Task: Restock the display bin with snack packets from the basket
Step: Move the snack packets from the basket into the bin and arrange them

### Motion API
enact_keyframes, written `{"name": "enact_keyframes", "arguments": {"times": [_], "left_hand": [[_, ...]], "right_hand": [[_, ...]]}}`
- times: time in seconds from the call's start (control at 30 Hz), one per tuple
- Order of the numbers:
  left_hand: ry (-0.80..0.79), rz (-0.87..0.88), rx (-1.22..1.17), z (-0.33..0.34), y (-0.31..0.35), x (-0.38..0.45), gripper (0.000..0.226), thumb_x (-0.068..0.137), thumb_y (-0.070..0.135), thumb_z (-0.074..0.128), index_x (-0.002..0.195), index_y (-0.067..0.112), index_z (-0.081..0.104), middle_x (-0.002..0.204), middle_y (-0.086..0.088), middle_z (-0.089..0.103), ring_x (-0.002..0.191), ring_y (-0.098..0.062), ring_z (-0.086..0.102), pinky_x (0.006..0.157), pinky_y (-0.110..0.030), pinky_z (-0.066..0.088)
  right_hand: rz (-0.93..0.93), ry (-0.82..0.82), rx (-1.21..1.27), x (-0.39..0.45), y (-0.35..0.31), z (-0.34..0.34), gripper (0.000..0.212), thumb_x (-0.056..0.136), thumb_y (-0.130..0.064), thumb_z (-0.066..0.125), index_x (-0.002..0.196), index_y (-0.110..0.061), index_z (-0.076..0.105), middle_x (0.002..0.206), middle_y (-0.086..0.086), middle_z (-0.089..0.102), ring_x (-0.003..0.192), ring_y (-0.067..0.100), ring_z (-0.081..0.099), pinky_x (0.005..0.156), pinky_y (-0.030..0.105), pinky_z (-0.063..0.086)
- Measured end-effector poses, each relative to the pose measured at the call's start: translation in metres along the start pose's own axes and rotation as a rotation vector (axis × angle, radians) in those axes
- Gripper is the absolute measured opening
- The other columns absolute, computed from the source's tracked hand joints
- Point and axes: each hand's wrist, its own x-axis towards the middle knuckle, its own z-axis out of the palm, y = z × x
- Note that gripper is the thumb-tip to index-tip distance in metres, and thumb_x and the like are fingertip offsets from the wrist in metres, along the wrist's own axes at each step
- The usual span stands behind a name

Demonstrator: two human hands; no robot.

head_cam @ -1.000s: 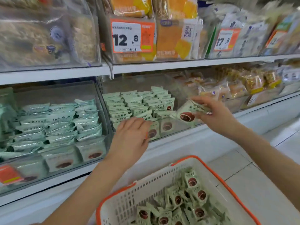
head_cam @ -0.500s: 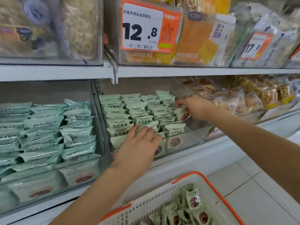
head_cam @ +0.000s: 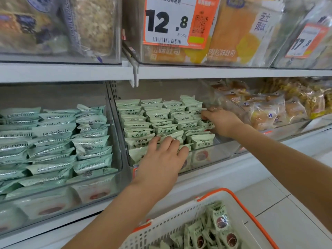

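Inside display bin (head_cam: 213, 159): left hand (head_cam: 161, 159) flat on snack packets (head_cam: 143, 130); right hand (head_cam: 221, 122) grip unclear.

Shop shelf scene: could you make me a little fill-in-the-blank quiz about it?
1. The basket with packets has a rim coloured ____.
2. The big price tag reads 12.____.
3. The left hand rests on packets in the ____ bin of pale green packets.

Missing words: orange; 8; middle

A single head-worn camera looks forward and slightly down, close to the white metal shelf (head_cam: 197, 71), with the white-and-orange plastic basket (head_cam: 181, 215) at the lower edge.
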Motion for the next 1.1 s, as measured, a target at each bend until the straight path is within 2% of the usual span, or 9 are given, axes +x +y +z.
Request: {"name": "enact_keyframes", "arguments": {"times": [0.07,0.23,0.43,0.5,0.6,0.73,0.8,0.93,1.1], "left_hand": [[-0.004,0.001,0.007,0.000,0.001,-0.001,0.049,0.047,0.017,0.083,0.092,0.014,0.064,0.094,-0.007,0.064,0.094,-0.027,0.060,0.089,-0.049,0.047],[-0.021,-0.010,0.003,-0.002,0.002,0.000,0.050,0.046,0.019,0.084,0.092,0.015,0.065,0.092,-0.006,0.065,0.094,-0.027,0.060,0.088,-0.048,0.048],[-0.028,-0.009,0.030,-0.003,0.000,-0.002,0.050,0.053,0.020,0.082,0.099,0.015,0.064,0.096,-0.004,0.064,0.095,-0.025,0.059,0.090,-0.045,0.042],[0.007,0.004,0.023,-0.006,-0.001,-0.003,0.056,0.057,0.019,0.079,0.110,0.013,0.062,0.102,-0.005,0.063,0.098,-0.026,0.058,0.091,-0.043,0.036],[0.118,0.064,-0.028,-0.012,0.003,-0.007,0.045,0.069,0.013,0.070,0.113,0.011,0.059,0.104,-0.005,0.063,0.100,-0.027,0.057,0.090,-0.041,0.033],[0.212,0.213,-0.074,-0.017,0.022,-0.021,0.022,0.082,0.007,0.046,0.103,0.012,0.053,0.097,-0.004,0.063,0.095,-0.026,0.058,0.089,-0.037,0.037],[0.159,0.286,-0.089,-0.011,0.034,-0.034,0.020,0.082,0.006,0.046,0.101,0.013,0.049,0.093,-0.003,0.062,0.090,-0.025,0.058,0.088,-0.035,0.036],[-0.132,0.286,-0.189,0.019,0.062,-0.075,0.030,0.073,0.007,0.068,0.099,0.015,0.054,0.089,-0.001,0.062,0.084,-0.022,0.059,0.079,-0.032,0.043],[-0.720,0.027,-0.253,0.074,0.087,-0.169,0.040,0.091,0.002,0.043,0.129,0.015,0.045,0.126,-0.002,0.050,0.120,-0.023,0.042,0.102,-0.034,0.027]], "right_hand": [[0.000,0.003,-0.083,-0.001,-0.004,0.003,0.066,0.082,0.001,0.056,0.140,-0.020,0.032,0.140,0.011,0.040,0.124,0.031,0.041,0.089,0.037,0.041],[0.021,0.029,-0.130,0.005,-0.010,0.008,0.069,0.080,0.009,0.050,0.142,-0.011,0.025,0.141,0.014,0.039,0.132,0.032,0.033,0.098,0.043,0.038],[0.102,0.056,0.137,-0.001,-0.007,0.001,0.059,0.079,0.000,0.067,0.129,-0.010,0.037,0.134,0.017,0.041,0.127,0.034,0.035,0.098,0.044,0.039],[0.160,0.166,0.380,-0.013,-0.004,-0.009,0.043,0.078,-0.004,0.070,0.111,-0.009,0.043,0.119,0.014,0.047,0.116,0.034,0.042,0.088,0.041,0.042],[0.284,0.565,0.624,-0.054,-0.008,-0.019,0.022,0.081,0.004,0.056,0.098,-0.007,0.048,0.098,0.010,0.052,0.093,0.029,0.051,0.073,0.037,0.042],[0.426,0.892,0.869,-0.149,-0.048,0.005,0.022,0.085,0.003,0.052,0.087,-0.018,0.045,0.086,0.006,0.052,0.076,0.022,0.051,0.066,0.030,0.044],[0.502,0.800,0.945,-0.190,-0.076,0.046,0.023,0.087,0.003,0.053,0.087,-0.019,0.046,0.089,0.004,0.052,0.074,0.019,0.051,0.065,0.025,0.042],[0.622,0.247,1.023,-0.253,-0.138,0.144,0.023,0.090,-0.004,0.053,0.099,-0.023,0.046,0.108,0.003,0.049,0.083,0.012,0.050,0.069,0.029,0.045],[0.537,-0.435,1.021,-0.300,-0.205,0.237,0.042,0.090,-0.015,0.059,0.126,-0.020,0.037,0.130,0.004,0.038,0.100,0.021,0.051,0.074,0.025,0.041]]}}
